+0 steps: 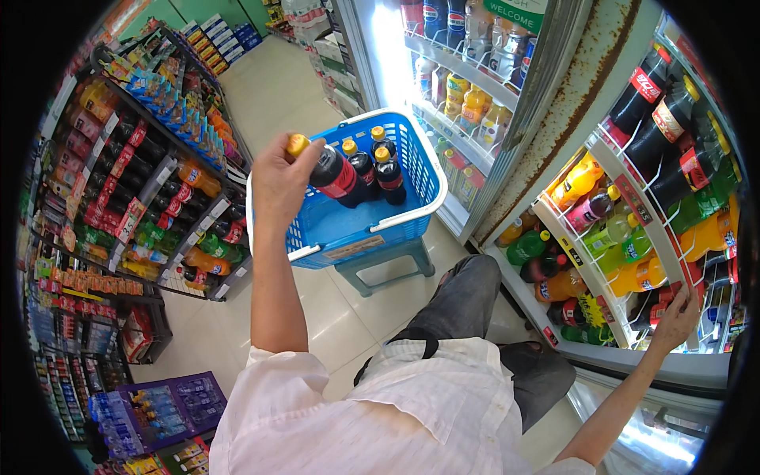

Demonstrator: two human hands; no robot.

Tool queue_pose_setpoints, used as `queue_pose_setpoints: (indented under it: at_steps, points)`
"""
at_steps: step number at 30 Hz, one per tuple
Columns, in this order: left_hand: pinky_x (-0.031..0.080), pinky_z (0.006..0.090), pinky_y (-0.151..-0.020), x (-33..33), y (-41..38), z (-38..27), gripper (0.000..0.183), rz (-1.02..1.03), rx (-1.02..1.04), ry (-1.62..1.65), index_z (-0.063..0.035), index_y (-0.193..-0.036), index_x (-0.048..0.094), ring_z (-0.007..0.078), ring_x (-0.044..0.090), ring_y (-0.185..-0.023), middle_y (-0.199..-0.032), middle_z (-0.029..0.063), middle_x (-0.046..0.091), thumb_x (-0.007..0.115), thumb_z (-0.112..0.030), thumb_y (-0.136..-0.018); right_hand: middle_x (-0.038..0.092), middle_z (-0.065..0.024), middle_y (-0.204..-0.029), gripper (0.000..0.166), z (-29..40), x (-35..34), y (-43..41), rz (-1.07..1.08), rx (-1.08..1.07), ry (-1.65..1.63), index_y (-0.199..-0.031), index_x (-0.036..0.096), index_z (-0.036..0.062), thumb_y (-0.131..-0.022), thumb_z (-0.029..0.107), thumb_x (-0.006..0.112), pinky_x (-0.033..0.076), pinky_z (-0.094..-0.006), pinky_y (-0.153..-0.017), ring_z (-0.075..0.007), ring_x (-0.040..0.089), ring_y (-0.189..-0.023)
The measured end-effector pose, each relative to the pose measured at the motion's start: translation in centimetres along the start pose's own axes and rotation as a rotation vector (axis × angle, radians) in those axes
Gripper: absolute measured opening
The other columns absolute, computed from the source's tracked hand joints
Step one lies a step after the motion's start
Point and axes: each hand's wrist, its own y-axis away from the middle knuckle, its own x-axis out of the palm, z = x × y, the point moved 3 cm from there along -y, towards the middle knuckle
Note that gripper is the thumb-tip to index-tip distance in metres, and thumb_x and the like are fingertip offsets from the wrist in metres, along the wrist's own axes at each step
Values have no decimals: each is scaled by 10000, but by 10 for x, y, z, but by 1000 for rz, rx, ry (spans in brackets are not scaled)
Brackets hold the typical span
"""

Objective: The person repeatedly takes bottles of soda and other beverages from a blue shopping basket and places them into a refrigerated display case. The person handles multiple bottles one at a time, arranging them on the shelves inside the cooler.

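Note:
My left hand (pixel 279 181) grips a dark cola bottle (pixel 337 178) by its yellow cap, tilted over the left part of a blue plastic basket (pixel 353 252). Several smaller cola bottles (pixel 389 178) with yellow caps stand upright in the basket. Out to the right, my right hand (pixel 677 320) reaches to the lower front rail (pixel 662 237) of a fridge shelf. Its fingertips are at the rail, near a cola bottle (pixel 658 313) lying low on the shelf below; whether they grip anything is unclear.
Under the basket is a grey-green plastic stool (pixel 386 270). The fridge's rusty frame (pixel 561 124) rises between two lit drink compartments. A fridge door (pixel 647 427) stands ajar at the lower right. Shelves of bottles (pixel 148 196) line the left, and a purple display box (pixel 172 409) is lower left.

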Motion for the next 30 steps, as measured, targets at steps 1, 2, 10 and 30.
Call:
queue_pose_setpoints:
  at_steps: [1, 2, 10, 30]
  points:
    - [445, 234, -563, -8, -1, -16, 257, -25, 57, 49, 15, -973, 695, 53, 553, -643, -732, 7, 639, 780, -222, -921, 694, -182, -1277, 417, -3, 0, -1, 4, -21, 29, -1294, 685, 7, -1052, 334, 594, 513, -405, -973, -326, 636, -1172]
    - [433, 220, -554, -12, -2, -28, 251, -21, 75, 83, 11, -974, 701, 45, 547, -632, -735, -2, 640, 784, -219, -918, 685, -187, -1304, 429, -5, 0, 0, 5, -40, 60, -1303, 681, 5, -1053, 342, 591, 506, -404, -991, -329, 637, -1185]
    - [338, 169, -482, -23, -3, -112, 188, 163, 87, 352, -19, -965, 722, 6, 484, -538, -733, -32, 615, 787, -178, -891, 682, -152, -1327, 399, 26, -26, 7, -92, 174, -321, -1372, 646, 43, -1061, 289, 604, 505, -367, -985, -275, 638, -1184]
    - [436, 189, -553, 120, 128, -261, 266, 899, 483, 360, -21, -951, 697, 21, 555, -636, -751, 15, 646, 850, -72, -740, 587, -219, -1367, 953, 255, -103, 91, 762, -21, -905, -1521, 387, 69, -790, 458, 859, 497, -479, -1044, -420, 593, -1242]
